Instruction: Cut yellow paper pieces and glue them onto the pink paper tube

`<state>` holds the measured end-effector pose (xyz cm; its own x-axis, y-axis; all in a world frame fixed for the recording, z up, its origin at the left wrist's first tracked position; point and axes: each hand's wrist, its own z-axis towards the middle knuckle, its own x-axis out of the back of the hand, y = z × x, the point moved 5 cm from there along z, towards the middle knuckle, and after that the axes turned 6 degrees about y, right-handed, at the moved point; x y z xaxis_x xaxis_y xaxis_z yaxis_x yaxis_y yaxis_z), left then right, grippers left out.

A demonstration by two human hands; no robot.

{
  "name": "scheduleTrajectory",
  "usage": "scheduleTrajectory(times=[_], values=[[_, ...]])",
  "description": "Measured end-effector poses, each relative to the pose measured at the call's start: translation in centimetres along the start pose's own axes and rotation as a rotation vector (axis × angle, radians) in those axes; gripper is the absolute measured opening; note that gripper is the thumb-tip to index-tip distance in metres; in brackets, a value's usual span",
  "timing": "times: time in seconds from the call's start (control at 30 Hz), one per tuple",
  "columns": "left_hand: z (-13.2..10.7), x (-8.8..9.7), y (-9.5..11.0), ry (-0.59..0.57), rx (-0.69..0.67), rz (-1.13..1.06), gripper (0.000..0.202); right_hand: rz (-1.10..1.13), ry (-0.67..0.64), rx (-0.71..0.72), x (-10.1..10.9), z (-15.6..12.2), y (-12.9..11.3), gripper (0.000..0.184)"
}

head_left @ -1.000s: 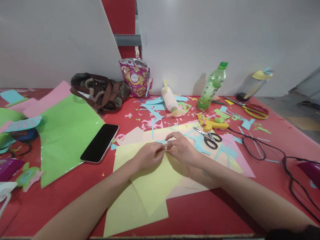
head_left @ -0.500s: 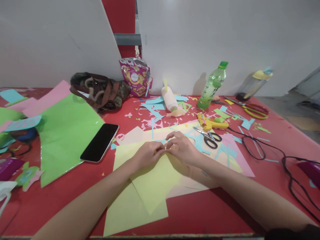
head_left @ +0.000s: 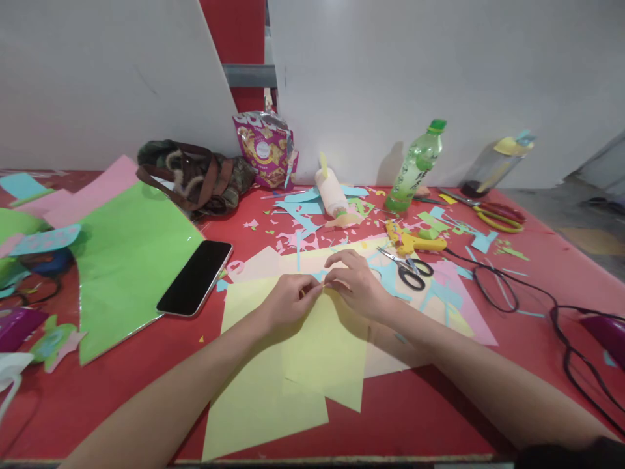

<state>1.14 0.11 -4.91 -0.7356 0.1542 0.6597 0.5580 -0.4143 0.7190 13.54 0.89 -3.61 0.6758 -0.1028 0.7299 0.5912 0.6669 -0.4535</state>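
My left hand (head_left: 288, 301) and my right hand (head_left: 355, 284) meet in the middle of the red table (head_left: 415, 410). Both pinch the top edge of a pale yellow paper sheet (head_left: 326, 348), fingertips almost touching. That sheet lies over a larger yellow sheet (head_left: 254, 404) and peach paper (head_left: 385, 357). Black-handled scissors (head_left: 409, 270) lie just right of my right hand. A black phone (head_left: 195, 277) rests face up to the left of my left hand.
A green sheet (head_left: 127, 260) and pink paper (head_left: 83, 195) cover the left side. At the back stand a brown bag (head_left: 195, 177), a snack pouch (head_left: 266, 150), a glue bottle (head_left: 333, 194), a green bottle (head_left: 415, 166). A yellow glue gun (head_left: 410, 242), its black cord (head_left: 537, 299) and red-yellow scissors (head_left: 498, 218) lie right.
The held yellow sheet has turned: its lower corner, pointing down-left before, now hangs squarer and farther right. Both hands shifted slightly up the table, still pinching its top edge.
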Motion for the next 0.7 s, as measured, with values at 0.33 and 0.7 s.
scheduleTrajectory(times=[0.33,0.7], values=[[0.13,-0.15,-0.29,-0.021,-0.019,0.013,0.024,0.093,-0.062,-0.046,-0.22,-0.12,0.22,0.012],[0.23,0.03,-0.18,-0.022,0.057,-0.05,0.019,0.097,-0.099,-0.12,-0.22,-0.08,0.39,0.011]])
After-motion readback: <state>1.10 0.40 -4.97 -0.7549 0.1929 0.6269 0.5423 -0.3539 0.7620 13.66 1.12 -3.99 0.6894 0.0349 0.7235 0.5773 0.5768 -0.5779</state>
